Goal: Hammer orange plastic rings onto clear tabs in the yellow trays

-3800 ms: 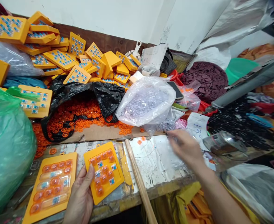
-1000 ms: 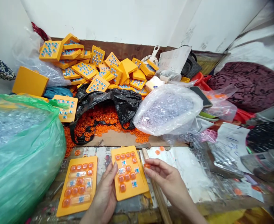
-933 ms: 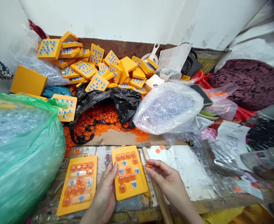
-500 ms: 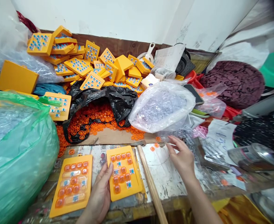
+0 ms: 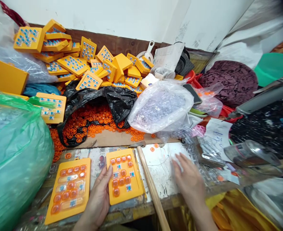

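My left hand (image 5: 99, 194) grips the left edge of a yellow keypad case (image 5: 134, 189), its thumb on the front face. Orange keycaps (image 5: 122, 181) cover many of its positions; a few blue switches show bare. To the left lies a second yellow case (image 5: 78, 205), fitted with orange caps and longer clear caps. Blurred by movement, my right hand (image 5: 189, 176) hovers over the white patch of bench, left of some loose clear plastic pieces (image 5: 204, 171). Its fingers look stretched out, with nothing visible in them.
A wooden stick (image 5: 153, 187) lies between my hands. Behind are a black bag (image 5: 95, 93) spilling orange caps, a white bag (image 5: 160, 106) of clear pieces and piled yellow cases (image 5: 74, 65). A green bag (image 5: 18, 160) bulges at left; a metal can (image 5: 249, 154) lies right.
My right hand has drawn back toward me from beside the white bag. The view has swung a little to the right. My left hand still holds the case.
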### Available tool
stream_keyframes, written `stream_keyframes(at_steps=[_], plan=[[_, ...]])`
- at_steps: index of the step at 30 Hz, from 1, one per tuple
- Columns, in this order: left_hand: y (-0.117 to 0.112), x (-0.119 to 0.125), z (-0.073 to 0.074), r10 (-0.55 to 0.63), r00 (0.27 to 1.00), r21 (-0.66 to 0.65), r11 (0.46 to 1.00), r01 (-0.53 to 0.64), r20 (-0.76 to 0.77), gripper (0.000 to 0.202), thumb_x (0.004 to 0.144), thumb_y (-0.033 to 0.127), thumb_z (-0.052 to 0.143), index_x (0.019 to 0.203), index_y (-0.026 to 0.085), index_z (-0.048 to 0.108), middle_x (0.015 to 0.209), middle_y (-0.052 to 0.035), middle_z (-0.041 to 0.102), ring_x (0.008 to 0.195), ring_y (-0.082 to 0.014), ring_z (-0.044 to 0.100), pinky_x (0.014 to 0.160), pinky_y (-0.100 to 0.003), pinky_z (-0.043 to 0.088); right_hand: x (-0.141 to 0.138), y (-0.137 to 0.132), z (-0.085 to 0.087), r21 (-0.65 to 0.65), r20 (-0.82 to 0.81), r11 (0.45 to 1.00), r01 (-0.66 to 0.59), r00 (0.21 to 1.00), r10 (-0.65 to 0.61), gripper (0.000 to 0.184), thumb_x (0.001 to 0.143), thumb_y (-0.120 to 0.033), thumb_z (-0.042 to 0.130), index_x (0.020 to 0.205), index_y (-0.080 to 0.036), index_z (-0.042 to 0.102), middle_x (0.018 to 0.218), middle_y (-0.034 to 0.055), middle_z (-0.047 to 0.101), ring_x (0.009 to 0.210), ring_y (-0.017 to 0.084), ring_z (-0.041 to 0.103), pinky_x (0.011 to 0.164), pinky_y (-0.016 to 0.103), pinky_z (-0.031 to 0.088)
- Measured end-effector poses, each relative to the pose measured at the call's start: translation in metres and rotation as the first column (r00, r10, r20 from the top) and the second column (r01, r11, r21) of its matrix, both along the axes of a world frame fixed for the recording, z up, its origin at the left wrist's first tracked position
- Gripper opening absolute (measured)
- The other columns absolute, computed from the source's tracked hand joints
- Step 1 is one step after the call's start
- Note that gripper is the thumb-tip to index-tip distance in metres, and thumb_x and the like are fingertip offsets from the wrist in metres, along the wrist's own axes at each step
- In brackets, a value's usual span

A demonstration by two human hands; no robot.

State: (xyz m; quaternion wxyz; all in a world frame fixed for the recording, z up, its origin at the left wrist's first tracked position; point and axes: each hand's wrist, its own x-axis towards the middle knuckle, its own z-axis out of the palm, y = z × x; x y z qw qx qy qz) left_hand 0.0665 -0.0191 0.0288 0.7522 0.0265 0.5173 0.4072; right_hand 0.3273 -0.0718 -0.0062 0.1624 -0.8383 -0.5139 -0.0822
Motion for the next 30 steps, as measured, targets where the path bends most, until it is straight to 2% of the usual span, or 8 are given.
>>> stream_keyframes(at_steps=[3, 7, 11, 13, 16, 21, 24, 30], plan=[[-0.001, 0.0, -0.001, -0.021, 1.0, 0.021, 1.0, 0.021, 0.012, 0.047, 0.087, 0.017, 0.061, 0.133, 0.015, 0.049, 0.12, -0.0134, 0.067, 0.111, -0.0249, 0.064, 0.098, -0.038, 0.051, 0.023, 0.008, 0.01, -0.014, 0.053, 0.995, 0.104, 0.993, -0.103, 0.042, 0.09, -0.025, 0.038, 0.111, -0.004, 0.068, 0.113, 0.0257, 0.067, 0.097, 0.039, 0.064, 0.081, 0.053, 0.049], [-0.001, -0.001, 0.003, -0.001, 1.0, -0.024, 1.0, 0.0, -0.006, 0.056, 0.086, 0.018, 0.063, 0.138, 0.014, 0.043, 0.124, -0.015, 0.065, 0.112, -0.0252, 0.063, 0.098, -0.037, 0.052, 0.037, 0.024, 0.01, -0.044, 0.041, 0.992, 0.117, 0.993, -0.115, 0.039, 0.084, -0.012, 0.039, 0.105, -0.013, 0.072, 0.091, 0.0191, 0.072, 0.079, 0.032, 0.066, 0.067, 0.044, 0.048], [-0.001, -0.002, 0.008, 0.034, 0.999, -0.045, 0.998, -0.034, 0.009, 0.055, 0.085, 0.017, 0.064, 0.137, 0.015, 0.045, 0.125, -0.014, 0.064, 0.112, -0.0251, 0.064, 0.098, -0.036, 0.052, 0.03, 0.026, 0.014, 0.036, -0.049, 0.995, 0.088, 0.995, -0.087, 0.037, 0.078, -0.013, 0.045, 0.102, -0.014, 0.073, 0.089, 0.0184, 0.071, 0.076, 0.031, 0.065, 0.064, 0.044, 0.047], [-0.002, -0.003, 0.009, 0.031, 0.999, -0.041, 0.999, -0.03, 0.045, 0.054, 0.086, 0.018, 0.064, 0.136, 0.016, 0.046, 0.127, -0.0136, 0.063, 0.113, -0.0256, 0.062, 0.099, -0.037, 0.051, 0.017, 0.022, 0.021, 0.114, -0.141, 0.993, 0.02, 0.99, -0.004, 0.034, 0.08, -0.02, 0.048, 0.102, -0.013, 0.073, 0.091, 0.0174, 0.072, 0.076, 0.031, 0.066, 0.066, 0.045, 0.049], [-0.002, -0.001, 0.012, 0.034, 0.998, -0.028, 0.999, -0.032, 0.047, 0.053, 0.085, 0.018, 0.065, 0.135, 0.016, 0.048, 0.13, -0.0127, 0.061, 0.118, -0.0253, 0.059, 0.101, -0.036, 0.049, -0.024, 0.015, 0.038, 0.244, -0.312, 0.952, -0.185, 0.914, 0.258, 0.031, 0.086, -0.033, 0.053, 0.108, -0.018, 0.07, 0.083, 0.008, 0.073, 0.072, 0.023, 0.068, 0.068, 0.038, 0.053], [-0.006, 0.004, 0.017, 0.02, 0.999, -0.01, 1.0, -0.019, 0.049, 0.043, 0.086, 0.017, 0.063, 0.128, 0.015, 0.054, 0.128, -0.0129, 0.063, 0.12, -0.0259, 0.057, 0.103, -0.036, 0.047, -0.095, 0.024, 0.059, 0.425, -0.399, 0.737, -0.525, 0.623, 0.673, 0.015, 0.086, -0.03, 0.061, 0.095, -0.024, 0.072, 0.073, 0.0011, 0.071, 0.072, 0.018, 0.063, 0.067, 0.031, 0.054], [-0.008, 0.004, 0.017, 0.007, 0.993, 0.031, 0.999, -0.011, 0.117, 0.038, 0.088, 0.021, 0.06, 0.126, 0.017, 0.057, 0.131, -0.0121, 0.061, 0.122, -0.0272, 0.056, 0.103, -0.037, 0.047, -0.108, 0.032, 0.059, 0.472, -0.361, 0.669, -0.574, 0.567, 0.741, 0.015, 0.084, -0.022, 0.064, 0.094, -0.025, 0.073, 0.075, 0.0026, 0.067, 0.076, 0.019, 0.058, 0.068, 0.034, 0.051], [-0.015, 0.002, 0.014, -0.065, 0.988, 0.194, 0.98, 0.036, 0.143, 0.048, 0.079, 0.032, 0.072, 0.123, 0.018, 0.06, 0.118, -0.0125, 0.069, 0.115, -0.0301, 0.061, 0.102, -0.041, 0.047, -0.11, 0.03, 0.051, 0.513, -0.365, 0.676, -0.53, 0.578, 0.73, 0.023, 0.084, -0.012, 0.059, 0.094, -0.027, 0.074, 0.08, 0.0037, 0.053, 0.08, 0.02, 0.052, 0.07, 0.036, 0.047]])
